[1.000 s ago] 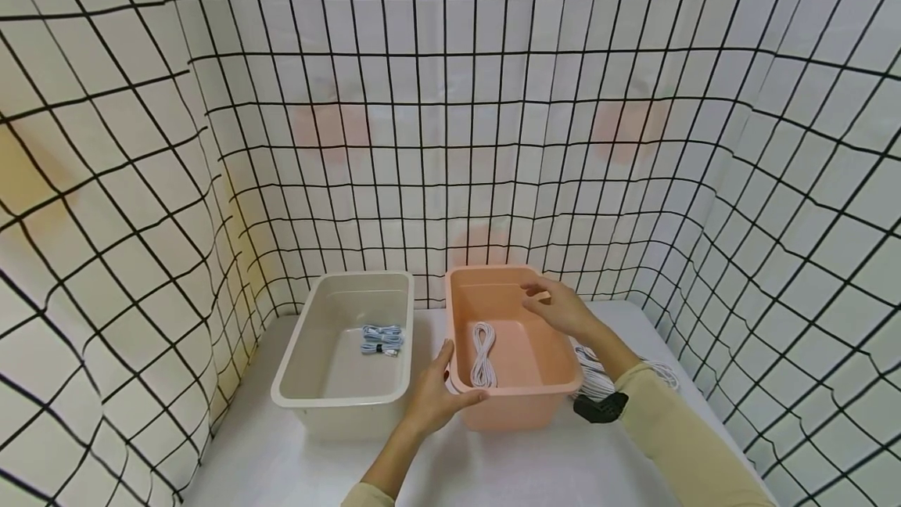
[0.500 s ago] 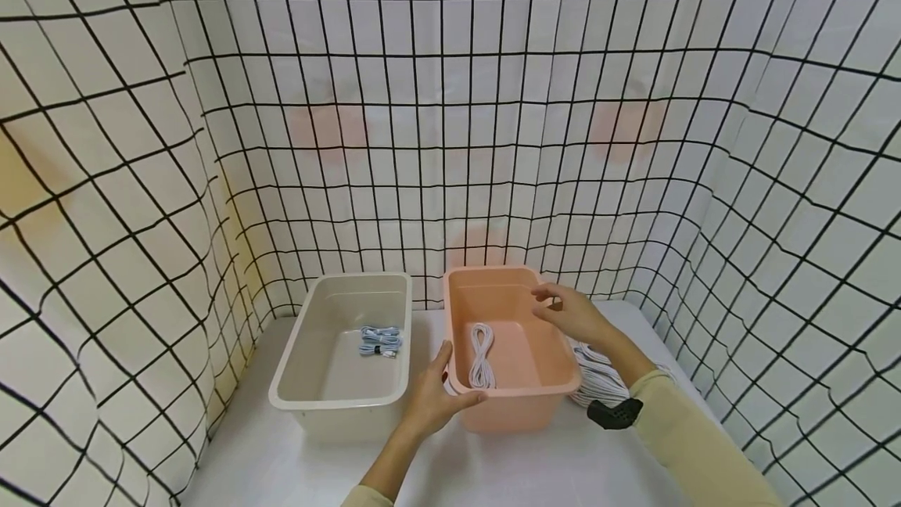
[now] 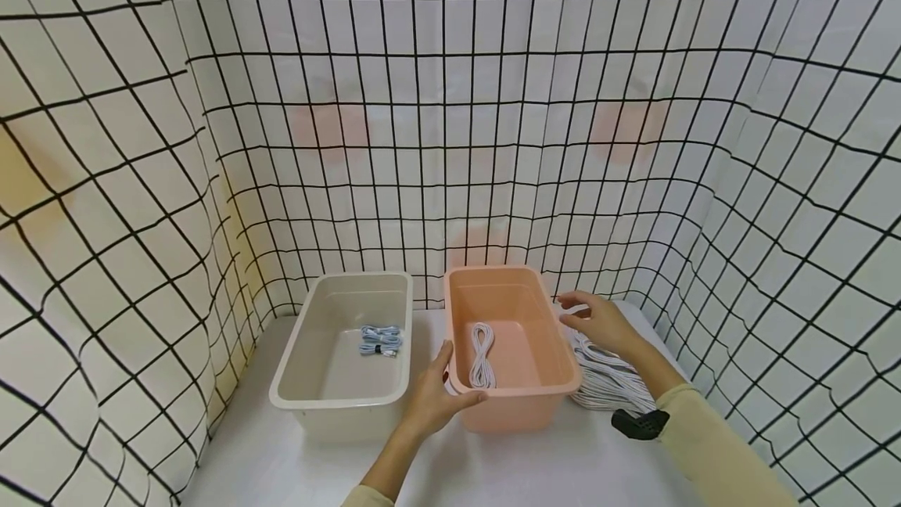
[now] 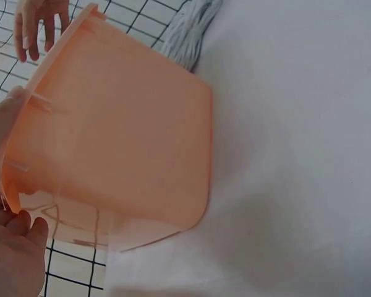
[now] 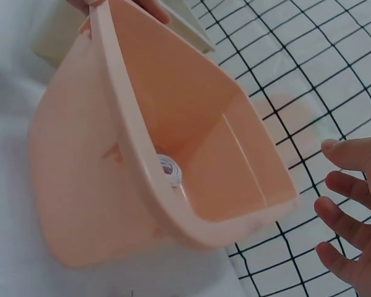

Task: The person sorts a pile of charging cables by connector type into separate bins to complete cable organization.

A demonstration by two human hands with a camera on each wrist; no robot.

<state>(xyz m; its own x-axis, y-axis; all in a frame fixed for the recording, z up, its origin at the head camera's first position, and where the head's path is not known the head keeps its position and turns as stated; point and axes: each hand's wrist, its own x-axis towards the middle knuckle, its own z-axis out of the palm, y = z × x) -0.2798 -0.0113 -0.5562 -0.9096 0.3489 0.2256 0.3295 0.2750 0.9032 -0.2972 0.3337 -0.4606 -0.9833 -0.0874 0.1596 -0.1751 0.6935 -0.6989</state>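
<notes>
My left hand (image 3: 431, 403) grips the near left corner of a peach plastic bin (image 3: 517, 405); in the left wrist view its fingers (image 4: 34, 230) curl under the rim. A white bundled cable (image 3: 482, 356) lies inside that bin, and only one looped end shows in the right wrist view. My right hand (image 3: 601, 323), fingers loosely bent and holding nothing, is in the air just beyond the bin's right rim. Below it, a pile of white and grey cables (image 3: 611, 382) lies on the table, partly hidden by the right forearm.
A cream bin (image 3: 292, 366) stands to the left, holding light blue bundled cables (image 3: 381, 339). Black wire grid (image 3: 464, 124) over white sheeting encloses the back and both sides of the white table (image 3: 486, 476). A black wrist device (image 3: 639, 424) sits on the right forearm.
My right hand has moved right, from above the peach bin to over the cable pile, uncovering more of the bin. The left hand stays on the rim.
</notes>
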